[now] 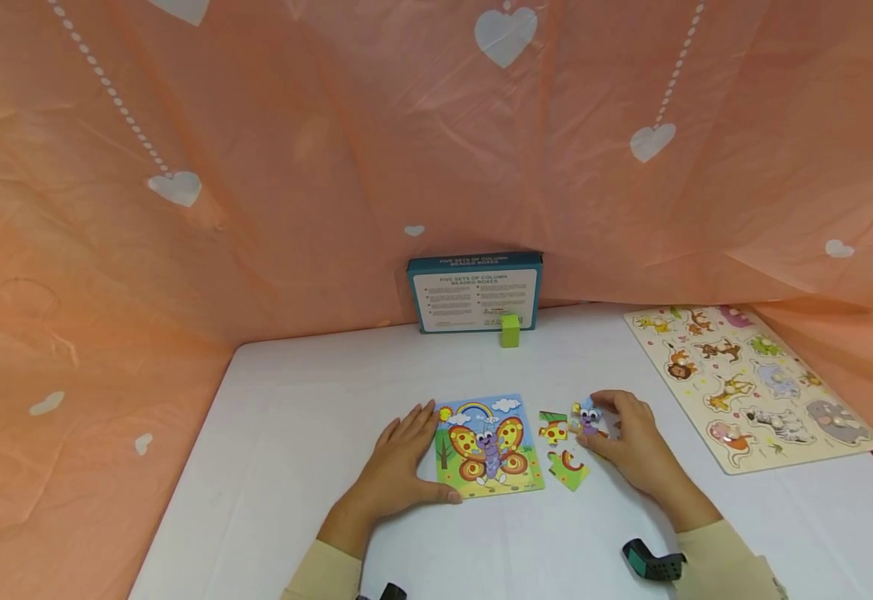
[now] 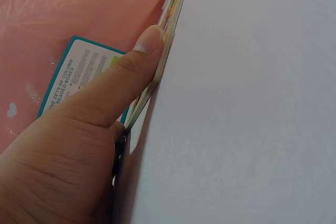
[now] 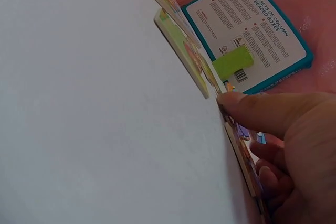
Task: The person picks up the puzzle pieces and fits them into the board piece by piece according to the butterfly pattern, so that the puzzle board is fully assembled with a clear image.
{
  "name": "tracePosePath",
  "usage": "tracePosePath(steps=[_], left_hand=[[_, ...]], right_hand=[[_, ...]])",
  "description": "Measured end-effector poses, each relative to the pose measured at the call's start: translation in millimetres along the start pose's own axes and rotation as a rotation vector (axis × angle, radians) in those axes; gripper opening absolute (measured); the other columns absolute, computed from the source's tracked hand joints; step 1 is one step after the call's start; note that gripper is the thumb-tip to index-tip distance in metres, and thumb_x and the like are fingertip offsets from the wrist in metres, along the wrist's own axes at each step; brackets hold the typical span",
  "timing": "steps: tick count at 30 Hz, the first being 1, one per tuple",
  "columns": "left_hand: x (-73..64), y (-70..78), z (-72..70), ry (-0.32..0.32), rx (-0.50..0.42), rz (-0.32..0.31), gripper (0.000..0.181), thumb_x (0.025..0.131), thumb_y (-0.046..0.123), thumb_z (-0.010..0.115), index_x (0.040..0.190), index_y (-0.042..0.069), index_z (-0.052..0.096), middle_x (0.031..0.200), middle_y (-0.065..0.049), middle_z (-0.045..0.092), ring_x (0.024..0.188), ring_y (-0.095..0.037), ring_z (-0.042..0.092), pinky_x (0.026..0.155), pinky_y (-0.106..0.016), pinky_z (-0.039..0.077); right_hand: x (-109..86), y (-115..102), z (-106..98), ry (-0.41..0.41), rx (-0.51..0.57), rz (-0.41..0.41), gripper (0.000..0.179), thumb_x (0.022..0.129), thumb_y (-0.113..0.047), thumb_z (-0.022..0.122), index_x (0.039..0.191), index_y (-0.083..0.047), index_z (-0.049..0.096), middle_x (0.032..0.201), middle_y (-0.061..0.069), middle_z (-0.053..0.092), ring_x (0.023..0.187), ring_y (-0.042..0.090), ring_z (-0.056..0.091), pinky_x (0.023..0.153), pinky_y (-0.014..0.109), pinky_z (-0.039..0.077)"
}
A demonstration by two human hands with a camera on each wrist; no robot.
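Observation:
In the head view a square board (image 1: pixel 491 490) printed with a butterfly, rainbow and clouds lies on the white table. My left hand (image 1: pixel 401 467) rests along its left side, fingers fairly straight at the upper left edge and thumb at the lower edge. The left wrist view shows that thumb (image 2: pixel 123 77) against the board's rim. To the right of the board, my right hand (image 1: pixel 634 433) pinches a puzzle piece (image 1: pixel 589 415) with a purple butterfly face. Two more jigsaw pieces lie close by, a yellow-and-red wing piece (image 1: pixel 553 427) and a green piece (image 1: pixel 569 472).
A teal-edged box (image 1: pixel 474 296) stands upright at the back, with a green cube (image 1: pixel 510 332) in front of it. On the right lies a large wooden animal puzzle board (image 1: pixel 755 387). An orange cloth (image 1: pixel 316 167) with white hearts hangs behind the table.

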State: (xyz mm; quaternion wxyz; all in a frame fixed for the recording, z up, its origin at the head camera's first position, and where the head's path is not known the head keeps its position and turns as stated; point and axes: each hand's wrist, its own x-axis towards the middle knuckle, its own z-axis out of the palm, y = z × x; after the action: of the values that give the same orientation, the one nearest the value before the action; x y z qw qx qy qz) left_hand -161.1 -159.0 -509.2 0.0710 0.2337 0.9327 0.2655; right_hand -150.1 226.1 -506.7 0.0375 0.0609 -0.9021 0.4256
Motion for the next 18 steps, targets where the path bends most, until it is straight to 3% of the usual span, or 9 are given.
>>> tracePosePath(steps=[4, 10, 14, 18], left_hand=[[0.4, -0.8, 0.8, 0.000, 0.003, 0.002, 0.131, 0.073, 0.077, 0.087, 0.171, 0.007, 0.034, 0.180, -0.004, 0.020, 0.166, -0.025, 0.010, 0.130, -0.055, 0.009], [0.5, -0.7, 0.9, -0.004, -0.002, 0.001, 0.132, 0.073, 0.077, 0.087, 0.171, 0.007, 0.033, 0.180, -0.004, 0.020, 0.166, -0.025, 0.010, 0.130, -0.055, 0.009], [0.4, -0.5, 0.7, -0.003, -0.005, -0.001, 0.132, 0.073, 0.077, 0.087, 0.171, 0.007, 0.033, 0.180, -0.004, 0.019, 0.166, -0.025, 0.009, 0.130, -0.055, 0.009], [0.1, -0.8, 0.6, -0.002, -0.007, 0.000, 0.132, 0.073, 0.078, 0.087, 0.171, 0.007, 0.033, 0.180, -0.004, 0.019, 0.166, -0.025, 0.010, 0.130, -0.055, 0.008]], right_hand=[[-0.9, -2.0, -0.1, 0.047, 0.032, -0.011, 0.061, 0.096, -0.002, 0.084, 0.146, 0.006, 0.050, 0.128, 0.025, 0.061, 0.116, 0.037, 0.058, 0.099, 0.050, 0.051], [-3.4, -6.4, -1.0, 0.144, 0.058, -0.029, 0.045, 0.100, 0.000, 0.077, 0.142, -0.004, 0.060, 0.107, 0.011, 0.063, 0.091, 0.023, 0.063, 0.073, 0.025, 0.053], [-3.6, -10.7, 1.8, 0.188, 0.104, -0.057, 0.038, 0.102, 0.000, 0.075, 0.138, -0.004, 0.064, 0.102, 0.008, 0.065, 0.083, 0.016, 0.062, 0.066, 0.022, 0.052], [-5.6, -18.0, 8.2, 0.177, 0.216, -0.052, 0.031, 0.102, 0.002, 0.074, 0.133, -0.001, 0.067, 0.100, 0.010, 0.066, 0.078, 0.015, 0.063, 0.063, 0.023, 0.055]])
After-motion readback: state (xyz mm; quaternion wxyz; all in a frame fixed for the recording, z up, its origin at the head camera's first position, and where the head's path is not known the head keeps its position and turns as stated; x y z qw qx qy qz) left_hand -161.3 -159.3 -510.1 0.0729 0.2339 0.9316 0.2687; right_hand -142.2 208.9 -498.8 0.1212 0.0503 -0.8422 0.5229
